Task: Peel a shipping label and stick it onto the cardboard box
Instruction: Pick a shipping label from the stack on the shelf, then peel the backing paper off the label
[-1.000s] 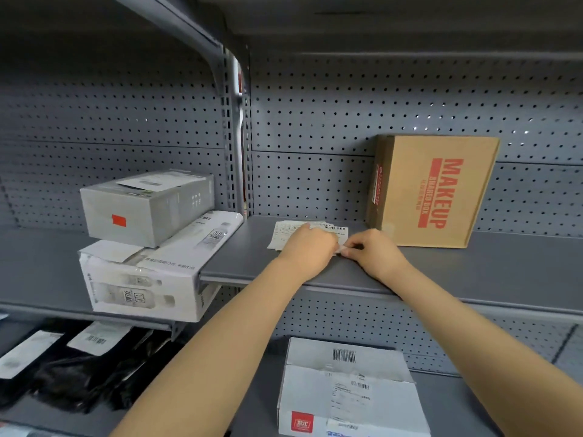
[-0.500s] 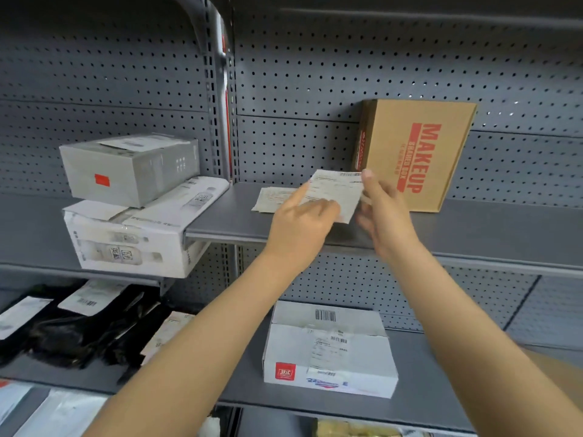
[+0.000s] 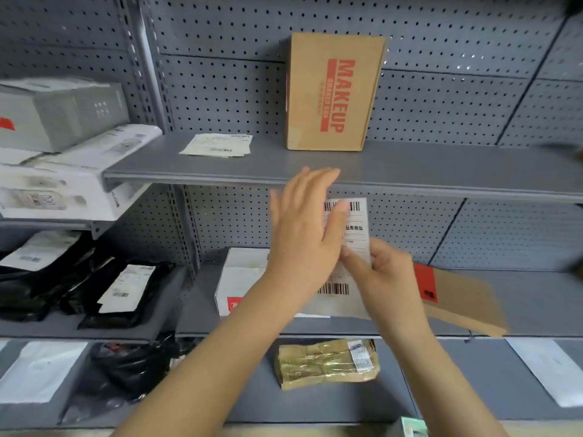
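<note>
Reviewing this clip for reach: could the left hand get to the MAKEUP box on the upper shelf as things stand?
Probably yes: the left hand is open, and nothing stands between it and the MAKEUP box above; only the right hand holds the label.

Label (image 3: 353, 234) between both hands' fingers (image 3: 356, 263); cardboard box (image 3: 331, 93) on shelf (image 3: 410, 171) above fingertips, label stack (image 3: 217, 146) up-left.
</note>
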`<act>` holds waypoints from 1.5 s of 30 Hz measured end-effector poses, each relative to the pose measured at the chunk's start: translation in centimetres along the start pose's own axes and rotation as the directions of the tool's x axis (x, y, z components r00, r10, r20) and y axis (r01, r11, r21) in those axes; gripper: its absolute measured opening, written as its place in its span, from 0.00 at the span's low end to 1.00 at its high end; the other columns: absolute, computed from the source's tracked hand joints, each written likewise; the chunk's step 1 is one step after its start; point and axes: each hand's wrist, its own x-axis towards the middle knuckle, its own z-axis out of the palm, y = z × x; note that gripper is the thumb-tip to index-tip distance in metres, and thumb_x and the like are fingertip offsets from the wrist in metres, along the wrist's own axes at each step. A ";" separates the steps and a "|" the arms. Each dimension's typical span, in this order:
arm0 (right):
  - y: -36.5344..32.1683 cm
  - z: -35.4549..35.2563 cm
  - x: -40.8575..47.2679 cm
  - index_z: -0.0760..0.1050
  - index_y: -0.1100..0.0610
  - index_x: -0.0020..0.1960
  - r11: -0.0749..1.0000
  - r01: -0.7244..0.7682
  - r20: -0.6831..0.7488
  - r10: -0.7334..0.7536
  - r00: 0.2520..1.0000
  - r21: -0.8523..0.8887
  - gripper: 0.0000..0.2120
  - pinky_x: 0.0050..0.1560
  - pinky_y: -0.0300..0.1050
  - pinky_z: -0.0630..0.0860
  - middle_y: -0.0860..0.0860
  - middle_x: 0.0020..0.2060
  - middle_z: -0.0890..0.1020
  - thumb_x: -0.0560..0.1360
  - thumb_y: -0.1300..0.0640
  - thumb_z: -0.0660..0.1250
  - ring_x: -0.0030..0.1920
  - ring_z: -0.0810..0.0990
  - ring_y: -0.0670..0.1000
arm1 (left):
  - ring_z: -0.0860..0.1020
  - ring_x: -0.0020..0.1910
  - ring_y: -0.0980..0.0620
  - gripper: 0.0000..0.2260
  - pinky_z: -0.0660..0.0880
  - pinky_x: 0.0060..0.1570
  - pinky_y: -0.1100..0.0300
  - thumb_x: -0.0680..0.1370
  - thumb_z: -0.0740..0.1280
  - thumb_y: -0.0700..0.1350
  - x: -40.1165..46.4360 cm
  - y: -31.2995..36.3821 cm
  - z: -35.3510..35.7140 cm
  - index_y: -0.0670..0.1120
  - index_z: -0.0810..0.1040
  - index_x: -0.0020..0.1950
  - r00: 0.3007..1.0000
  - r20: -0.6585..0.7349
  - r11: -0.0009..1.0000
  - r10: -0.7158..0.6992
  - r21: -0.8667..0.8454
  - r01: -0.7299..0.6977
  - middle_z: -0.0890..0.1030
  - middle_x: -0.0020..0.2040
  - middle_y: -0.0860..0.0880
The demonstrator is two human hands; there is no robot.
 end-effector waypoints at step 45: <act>4.0 -8.7 -7.5 0.76 0.60 0.39 0.851 -0.380 0.166 0.342 0.925 0.362 0.10 0.41 0.38 0.80 0.56 0.35 0.83 0.77 0.65 0.61 0.37 0.84 0.52 | 0.80 0.38 0.58 0.07 0.78 0.42 0.60 0.66 0.77 0.43 -10.7 5.5 5.0 0.46 0.81 0.40 0.943 0.267 0.939 -0.201 -0.223 0.263 0.82 0.37 0.53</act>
